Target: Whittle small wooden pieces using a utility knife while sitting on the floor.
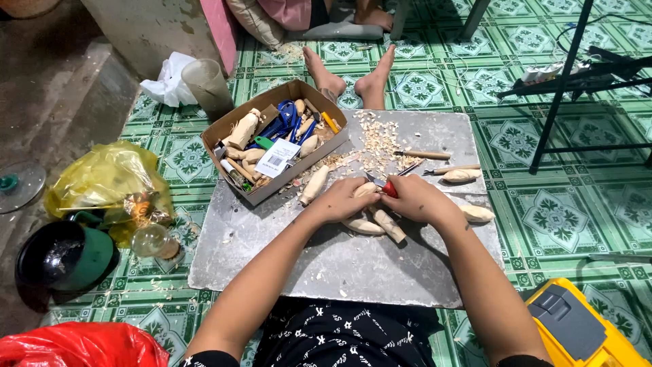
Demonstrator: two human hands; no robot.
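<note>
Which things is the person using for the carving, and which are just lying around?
In use:
left hand holding a pale wood piece
right hand gripping a red-handled knife
grey board underneath
wood shavings

Lying about:
cardboard box of tools and wood bits
yellow plastic bag
red bag
yellow case
plastic cup

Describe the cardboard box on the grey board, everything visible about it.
The box is shallow, open-topped brown cardboard, lying skewed on the far left corner of the grey board. It is crammed with pale carved wooden pieces, blue-handled tools, a yellow-handled tool and a white card. Another wooden piece lies against its near wall. Neither hand touches it.
</note>
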